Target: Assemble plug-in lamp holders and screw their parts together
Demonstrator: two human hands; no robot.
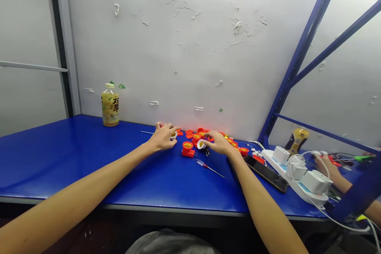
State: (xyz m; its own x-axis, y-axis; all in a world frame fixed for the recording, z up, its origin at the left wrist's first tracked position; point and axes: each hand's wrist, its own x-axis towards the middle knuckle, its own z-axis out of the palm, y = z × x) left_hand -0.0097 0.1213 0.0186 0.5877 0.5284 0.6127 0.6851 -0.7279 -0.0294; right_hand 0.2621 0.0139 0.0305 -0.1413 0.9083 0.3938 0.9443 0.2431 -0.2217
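Observation:
My left hand [163, 136] is closed on a white socket with a brass-coloured inside [173, 135], near the back of the blue table. In my right hand [218, 142] is a second white socket [201, 144], tilted, with black pronged parts [206, 151] just below it. Between the hands a red socket [187, 149] with two metal pins stands on the table. A screwdriver with a clear and red handle [202, 163] lies in front of it. Several red sockets and parts [200, 130] are heaped behind and beside my right hand.
A yellow-labelled bottle [110, 105] stands at the back left of the blue table [74, 158]. On the right are a black phone [266, 172], a white power strip [306, 190] with cables and blue frame posts [293, 63]. Beyond them another person's hand [327, 166] is visible.

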